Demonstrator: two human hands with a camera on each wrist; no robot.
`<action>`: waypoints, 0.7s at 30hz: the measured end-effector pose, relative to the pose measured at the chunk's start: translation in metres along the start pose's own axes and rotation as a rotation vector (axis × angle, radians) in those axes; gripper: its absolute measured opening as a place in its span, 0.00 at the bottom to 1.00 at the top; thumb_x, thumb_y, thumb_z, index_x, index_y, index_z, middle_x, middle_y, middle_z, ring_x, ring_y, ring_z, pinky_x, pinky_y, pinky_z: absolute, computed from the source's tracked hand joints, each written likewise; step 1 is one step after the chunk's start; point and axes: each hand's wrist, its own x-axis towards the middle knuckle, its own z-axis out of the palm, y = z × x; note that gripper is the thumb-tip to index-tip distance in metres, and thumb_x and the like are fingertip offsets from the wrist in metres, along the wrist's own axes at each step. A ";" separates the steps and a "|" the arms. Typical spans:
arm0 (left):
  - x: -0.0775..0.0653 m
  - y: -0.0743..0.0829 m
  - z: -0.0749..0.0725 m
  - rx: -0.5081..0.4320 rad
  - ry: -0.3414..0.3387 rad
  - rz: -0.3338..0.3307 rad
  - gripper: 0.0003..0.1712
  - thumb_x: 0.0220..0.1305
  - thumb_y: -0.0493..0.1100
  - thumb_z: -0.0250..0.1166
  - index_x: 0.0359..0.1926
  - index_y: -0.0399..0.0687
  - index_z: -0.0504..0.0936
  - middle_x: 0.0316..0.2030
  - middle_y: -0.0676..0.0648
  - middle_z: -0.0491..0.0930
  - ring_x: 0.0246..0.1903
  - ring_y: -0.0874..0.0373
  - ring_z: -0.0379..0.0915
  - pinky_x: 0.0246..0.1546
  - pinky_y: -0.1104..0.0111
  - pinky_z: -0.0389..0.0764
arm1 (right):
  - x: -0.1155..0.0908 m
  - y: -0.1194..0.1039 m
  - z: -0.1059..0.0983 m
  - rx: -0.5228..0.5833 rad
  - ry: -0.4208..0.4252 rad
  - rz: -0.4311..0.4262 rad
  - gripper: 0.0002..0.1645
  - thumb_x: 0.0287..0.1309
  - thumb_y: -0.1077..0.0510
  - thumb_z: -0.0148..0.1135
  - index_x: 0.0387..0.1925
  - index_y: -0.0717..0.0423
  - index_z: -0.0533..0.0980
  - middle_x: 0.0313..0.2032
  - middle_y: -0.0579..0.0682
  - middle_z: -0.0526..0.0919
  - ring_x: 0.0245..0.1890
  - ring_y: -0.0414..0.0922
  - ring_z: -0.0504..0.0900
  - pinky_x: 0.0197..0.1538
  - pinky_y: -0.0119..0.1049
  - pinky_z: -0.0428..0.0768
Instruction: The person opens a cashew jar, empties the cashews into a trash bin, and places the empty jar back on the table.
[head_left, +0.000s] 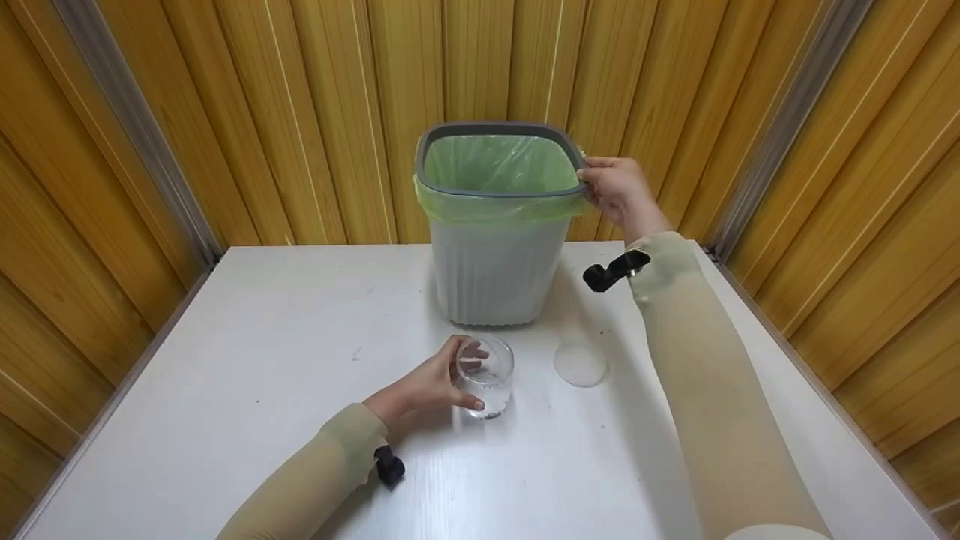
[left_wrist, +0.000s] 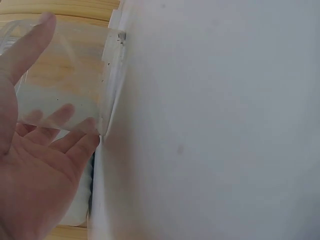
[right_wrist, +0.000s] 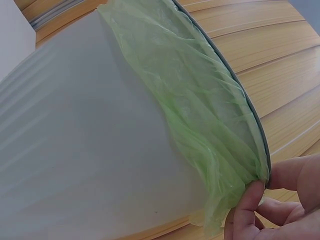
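Note:
A light grey trash bin (head_left: 495, 259) stands upright at the back of the table, lined with a green plastic bag (right_wrist: 200, 135) folded over its dark grey rim (head_left: 491, 193). My right hand (head_left: 619, 191) pinches that rim and the bag's edge at the bin's right side, thumb (right_wrist: 287, 172) against the rim. In front of the bin, a clear jar (head_left: 491, 390) rests on the table. My left hand (head_left: 429, 386) holds it from the left, with the thumb on the near side and the fingers (left_wrist: 62, 117) round the far side. A few dark specks show near its bottom.
A round translucent lid (head_left: 580, 364) lies flat on the white table (head_left: 315, 330), right of the jar. Wood-patterned walls (head_left: 337, 112) enclose the table at the back and both sides. Part of a white round thing (head_left: 776, 532) shows at the bottom right edge.

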 end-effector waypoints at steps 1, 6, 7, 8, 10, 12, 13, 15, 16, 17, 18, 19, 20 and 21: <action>0.000 0.000 0.000 -0.003 -0.001 -0.001 0.55 0.46 0.34 0.82 0.70 0.43 0.58 0.71 0.36 0.70 0.72 0.38 0.65 0.76 0.47 0.59 | 0.000 0.000 0.000 0.001 0.001 0.001 0.32 0.73 0.65 0.55 0.76 0.59 0.64 0.53 0.48 0.78 0.37 0.37 0.78 0.40 0.25 0.78; -0.002 -0.002 -0.001 -0.005 -0.004 -0.003 0.59 0.46 0.34 0.83 0.74 0.46 0.56 0.70 0.35 0.70 0.72 0.38 0.65 0.77 0.46 0.58 | 0.000 0.000 0.001 0.010 -0.002 0.006 0.32 0.73 0.65 0.54 0.75 0.60 0.64 0.55 0.49 0.78 0.38 0.37 0.78 0.40 0.24 0.78; -0.002 -0.002 -0.001 -0.001 -0.004 -0.008 0.60 0.46 0.34 0.83 0.75 0.47 0.56 0.70 0.35 0.70 0.72 0.38 0.65 0.77 0.46 0.58 | 0.001 0.000 0.002 0.014 -0.003 0.007 0.32 0.73 0.65 0.54 0.75 0.60 0.64 0.55 0.49 0.77 0.38 0.37 0.78 0.40 0.24 0.78; -0.002 -0.002 -0.001 0.004 -0.004 -0.014 0.61 0.46 0.34 0.83 0.76 0.48 0.55 0.70 0.35 0.70 0.72 0.38 0.65 0.76 0.46 0.58 | 0.001 0.000 0.002 0.020 -0.002 0.010 0.32 0.73 0.65 0.54 0.75 0.60 0.64 0.56 0.50 0.78 0.39 0.37 0.78 0.40 0.24 0.79; -0.002 -0.002 -0.002 0.011 -0.003 -0.030 0.63 0.47 0.35 0.83 0.78 0.49 0.53 0.71 0.35 0.70 0.73 0.38 0.64 0.77 0.45 0.58 | 0.001 0.000 0.002 0.025 -0.004 0.013 0.32 0.73 0.65 0.54 0.75 0.60 0.65 0.58 0.50 0.77 0.40 0.37 0.78 0.40 0.25 0.79; -0.002 -0.002 -0.002 0.016 -0.002 -0.042 0.66 0.47 0.36 0.83 0.80 0.50 0.50 0.71 0.35 0.70 0.73 0.38 0.63 0.77 0.45 0.57 | 0.001 0.000 0.003 0.028 -0.006 0.013 0.32 0.73 0.65 0.55 0.75 0.59 0.65 0.60 0.51 0.77 0.40 0.37 0.78 0.41 0.24 0.79; -0.003 -0.002 -0.002 0.012 -0.002 -0.050 0.67 0.47 0.36 0.83 0.81 0.50 0.49 0.71 0.35 0.70 0.74 0.38 0.63 0.77 0.46 0.57 | 0.001 0.000 0.003 0.028 -0.008 0.013 0.32 0.73 0.65 0.55 0.75 0.59 0.65 0.60 0.51 0.77 0.40 0.37 0.78 0.41 0.24 0.79; -0.004 -0.002 -0.004 -0.002 -0.002 -0.056 0.69 0.47 0.37 0.83 0.81 0.49 0.46 0.71 0.34 0.70 0.74 0.37 0.62 0.77 0.46 0.57 | 0.000 0.000 0.003 0.024 -0.014 0.009 0.31 0.74 0.65 0.54 0.75 0.60 0.64 0.60 0.50 0.77 0.40 0.37 0.79 0.41 0.24 0.79; -0.004 -0.002 -0.005 -0.012 -0.005 -0.056 0.69 0.48 0.38 0.83 0.82 0.48 0.46 0.71 0.34 0.69 0.74 0.37 0.62 0.77 0.46 0.57 | 0.000 0.000 0.003 0.029 -0.015 0.008 0.31 0.73 0.65 0.54 0.75 0.60 0.64 0.59 0.50 0.77 0.40 0.37 0.79 0.41 0.24 0.79; -0.005 -0.002 -0.006 -0.020 -0.006 -0.053 0.69 0.48 0.40 0.83 0.82 0.48 0.45 0.71 0.33 0.69 0.74 0.36 0.62 0.76 0.46 0.58 | 0.000 0.000 0.003 0.030 -0.015 0.007 0.31 0.74 0.65 0.54 0.75 0.60 0.64 0.57 0.50 0.77 0.39 0.37 0.79 0.41 0.24 0.79; -0.006 -0.002 -0.007 -0.031 -0.010 -0.048 0.69 0.50 0.41 0.83 0.82 0.47 0.44 0.71 0.32 0.68 0.73 0.35 0.62 0.76 0.46 0.58 | 0.000 0.001 0.003 0.033 -0.014 0.007 0.31 0.73 0.65 0.54 0.75 0.60 0.64 0.55 0.49 0.78 0.38 0.36 0.79 0.40 0.24 0.79; -0.007 -0.002 -0.008 -0.046 -0.013 -0.043 0.68 0.52 0.43 0.82 0.82 0.45 0.44 0.71 0.30 0.68 0.73 0.34 0.63 0.76 0.46 0.60 | 0.000 0.001 0.002 0.035 -0.016 0.005 0.31 0.73 0.65 0.54 0.75 0.61 0.64 0.53 0.48 0.78 0.37 0.36 0.79 0.40 0.24 0.79; -0.008 -0.003 -0.009 -0.056 -0.016 -0.037 0.67 0.54 0.45 0.81 0.82 0.44 0.43 0.71 0.29 0.67 0.73 0.33 0.63 0.75 0.46 0.61 | 0.000 0.001 0.002 0.036 -0.016 0.003 0.31 0.73 0.65 0.54 0.75 0.61 0.64 0.51 0.48 0.78 0.37 0.36 0.79 0.39 0.24 0.78; -0.008 -0.003 -0.011 -0.063 -0.016 -0.032 0.66 0.56 0.48 0.80 0.82 0.43 0.43 0.71 0.28 0.66 0.72 0.32 0.63 0.74 0.46 0.62 | 0.000 0.001 0.002 0.044 -0.015 0.003 0.31 0.73 0.65 0.54 0.75 0.61 0.65 0.48 0.47 0.78 0.36 0.36 0.78 0.39 0.24 0.78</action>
